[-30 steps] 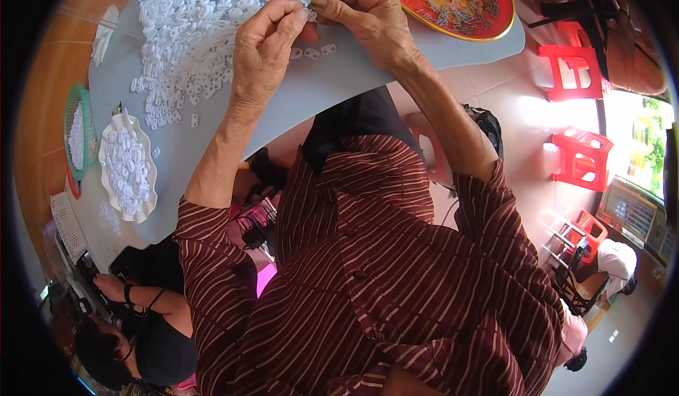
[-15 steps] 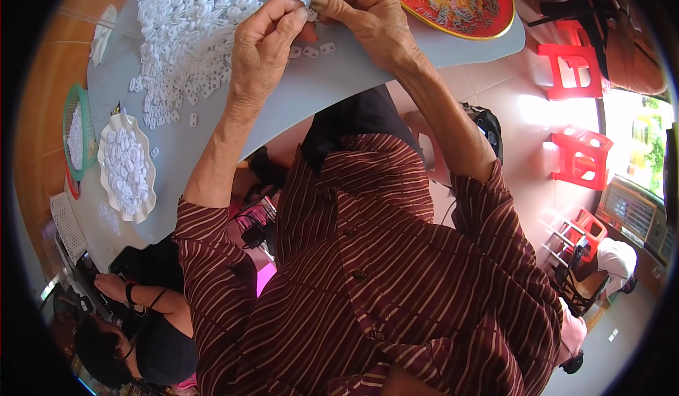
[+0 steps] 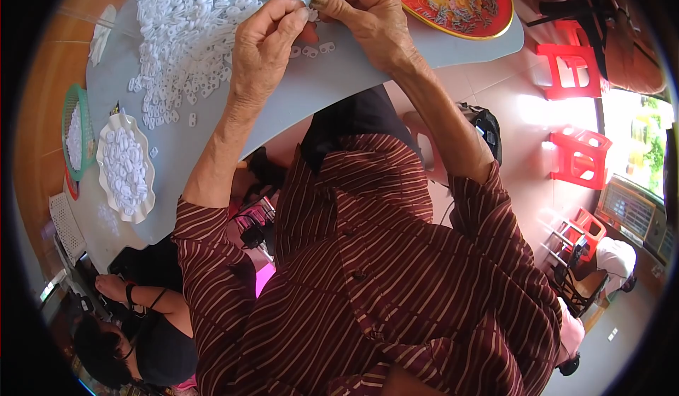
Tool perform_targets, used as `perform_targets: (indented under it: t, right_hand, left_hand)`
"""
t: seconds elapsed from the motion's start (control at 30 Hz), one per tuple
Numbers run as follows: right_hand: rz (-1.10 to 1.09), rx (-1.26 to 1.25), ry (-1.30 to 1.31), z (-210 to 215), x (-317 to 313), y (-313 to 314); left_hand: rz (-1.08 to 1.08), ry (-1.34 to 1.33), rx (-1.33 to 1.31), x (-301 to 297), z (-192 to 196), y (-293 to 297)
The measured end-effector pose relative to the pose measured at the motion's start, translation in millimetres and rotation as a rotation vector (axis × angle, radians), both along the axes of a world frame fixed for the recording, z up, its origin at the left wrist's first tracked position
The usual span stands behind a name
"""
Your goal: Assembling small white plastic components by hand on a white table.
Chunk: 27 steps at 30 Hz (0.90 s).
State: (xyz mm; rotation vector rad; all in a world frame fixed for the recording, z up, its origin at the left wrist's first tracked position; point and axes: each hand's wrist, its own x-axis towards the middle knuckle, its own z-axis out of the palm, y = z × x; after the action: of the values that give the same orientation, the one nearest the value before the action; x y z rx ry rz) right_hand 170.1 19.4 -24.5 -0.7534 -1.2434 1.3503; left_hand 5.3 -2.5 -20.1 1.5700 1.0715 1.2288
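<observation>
Both grips are pinched on one small white plastic piece (image 3: 312,14): my left hand (image 3: 263,42) and right hand (image 3: 364,15) meet fingertip to fingertip above the far edge of the table (image 3: 332,88). Compared with a second ago, the hands have barely shifted; the piece remains between them. Three loose pieces (image 3: 311,49) lie just beneath, the white pile (image 3: 187,35) at the far-left corner.

Two hands (image 3: 265,46) (image 3: 364,14) worked; there was one red tray (image 3: 453,0), one white dish (image 3: 126,166), one green basket (image 3: 74,138), and three red stools (image 3: 566,60).
</observation>
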Motion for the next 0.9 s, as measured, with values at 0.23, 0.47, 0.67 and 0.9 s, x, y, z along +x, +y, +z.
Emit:
perform_targets:
  t: [0.23,0.47,0.67,0.9]
  right_hand:
    - [0.015,0.015,-0.037,-0.7,0.3,-0.2]
    - [-0.014,0.103,-0.107,1.8,-1.1,-2.8]
    - [0.023,0.069,-0.155,3.6,1.4,-1.7]
    - [-0.042,0.124,-0.221,-0.8,-1.0,-0.9]
  left_hand:
    - [0.008,0.024,-0.004,-0.2,-0.8,-0.3]
    - [-0.016,-0.116,-0.058,1.3,-6.5,0.8]
    - [-0.027,-0.106,-0.067,-1.5,-8.6,4.6]
    - [-0.1,-0.1,-0.116,-4.6,0.3,4.3]
